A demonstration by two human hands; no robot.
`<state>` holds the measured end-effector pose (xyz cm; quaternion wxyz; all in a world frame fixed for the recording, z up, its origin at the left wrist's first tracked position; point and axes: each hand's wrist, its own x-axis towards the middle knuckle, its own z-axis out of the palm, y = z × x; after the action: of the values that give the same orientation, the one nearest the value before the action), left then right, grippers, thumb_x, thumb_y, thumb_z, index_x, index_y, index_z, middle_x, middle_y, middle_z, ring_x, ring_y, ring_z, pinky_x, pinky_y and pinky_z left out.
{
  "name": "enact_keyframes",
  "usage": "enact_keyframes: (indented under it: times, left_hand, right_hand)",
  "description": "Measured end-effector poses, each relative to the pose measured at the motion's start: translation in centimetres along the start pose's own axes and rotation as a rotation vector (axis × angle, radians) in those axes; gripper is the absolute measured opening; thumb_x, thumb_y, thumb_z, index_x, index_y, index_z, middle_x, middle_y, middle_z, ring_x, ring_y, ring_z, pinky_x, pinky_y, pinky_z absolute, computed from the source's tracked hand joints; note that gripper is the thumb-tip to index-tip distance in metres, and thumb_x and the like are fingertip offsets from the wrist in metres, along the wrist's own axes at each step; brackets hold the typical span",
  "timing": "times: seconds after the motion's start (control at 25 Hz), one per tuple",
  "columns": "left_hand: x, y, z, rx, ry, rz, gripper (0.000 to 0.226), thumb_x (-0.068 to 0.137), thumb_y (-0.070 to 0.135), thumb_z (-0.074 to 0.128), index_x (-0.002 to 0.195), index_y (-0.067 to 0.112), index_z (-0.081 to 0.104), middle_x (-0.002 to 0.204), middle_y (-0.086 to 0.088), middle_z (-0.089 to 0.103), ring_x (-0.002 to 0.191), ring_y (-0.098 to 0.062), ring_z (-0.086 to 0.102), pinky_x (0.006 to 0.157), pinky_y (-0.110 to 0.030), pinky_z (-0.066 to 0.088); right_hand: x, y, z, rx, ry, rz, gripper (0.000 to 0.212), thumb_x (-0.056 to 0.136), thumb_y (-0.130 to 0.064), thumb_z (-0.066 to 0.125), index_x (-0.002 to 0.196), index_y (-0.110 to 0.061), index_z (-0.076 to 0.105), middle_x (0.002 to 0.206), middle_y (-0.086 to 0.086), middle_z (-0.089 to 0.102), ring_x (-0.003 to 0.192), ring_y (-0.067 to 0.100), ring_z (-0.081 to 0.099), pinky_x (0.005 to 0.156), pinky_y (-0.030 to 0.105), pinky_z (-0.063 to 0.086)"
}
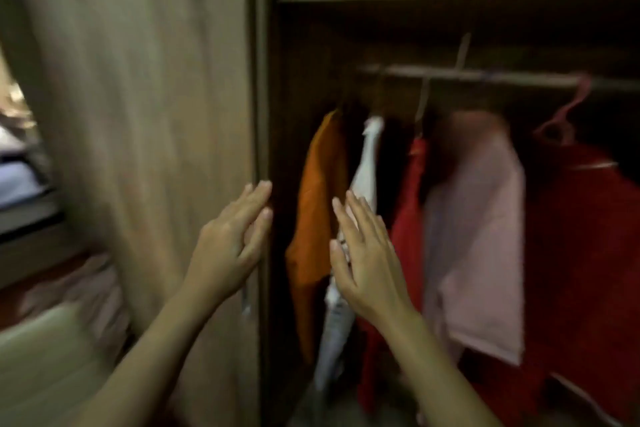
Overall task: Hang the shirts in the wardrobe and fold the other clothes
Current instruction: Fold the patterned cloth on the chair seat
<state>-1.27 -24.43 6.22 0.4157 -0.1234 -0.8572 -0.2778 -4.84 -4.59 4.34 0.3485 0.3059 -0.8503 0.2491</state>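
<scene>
Shirts hung on the rail (485, 74) at centre right: orange shirt (318, 218), white shirt (367, 163), red garment (412, 211), pink shirt (481, 236). Fabric is judged light, limp, best taken at hanger or shoulders. Left hand (228, 246) and right hand (367, 260) are spread flat, nothing grasped. Hangers are mostly blurred; wardrobe door (138, 114) hides upper left.

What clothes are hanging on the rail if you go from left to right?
Orange garment → white garment → narrow red garment → pink garment → big red garment on a pink hanger.
</scene>
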Motion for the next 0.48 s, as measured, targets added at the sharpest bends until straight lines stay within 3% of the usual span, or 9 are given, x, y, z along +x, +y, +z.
enact_keyframes:
  times: [0.16, 0.32, 0.48]
  left_hand:
    - [-18.0, -8.7, -6.1, 0.097, -0.149, -0.479, 0.044, 0.087, 0.023, 0.057, 0.126, 0.005, 0.057, 0.127, -0.013, 0.059, 0.113, -0.033, 0.059, 0.092, -0.018, 0.035]
    - [-33.6, -14.5, -11.7, 0.226, -0.289, -0.864, 0.046, 0.094, 0.028, 0.053, 0.135, 0.009, 0.049, 0.137, -0.011, 0.052, 0.125, -0.026, 0.051, 0.099, -0.026, 0.036]
    - [-47.0, -17.0, -13.8, 0.268, -0.399, -1.175, 0.043, 0.095, 0.019, 0.051, 0.136, 0.008, 0.046, 0.128, -0.017, 0.059, 0.104, -0.03, 0.061, 0.082, -0.033, 0.044]
  right_hand:
    - [-10.5, -10.1, 12.8, 0.149, -0.337, -0.06, 0.058, 0.091, -0.036, 0.037, 0.145, -0.017, 0.027, 0.154, 0.003, 0.024, 0.142, 0.014, 0.015, 0.114, 0.031, 0.011]
    - [-20.0, -18.8, 22.6, 0.245, -0.614, -0.119, 0.056, 0.091, -0.035, 0.037, 0.143, -0.015, 0.034, 0.151, 0.005, 0.031, 0.139, 0.016, 0.022, 0.11, 0.032, 0.014]
    - [-30.3, -23.5, 29.2, 0.306, -0.887, -0.18, 0.057, 0.093, -0.036, 0.034, 0.144, -0.011, 0.031, 0.152, 0.01, 0.027, 0.141, 0.023, 0.023, 0.113, 0.04, 0.021]
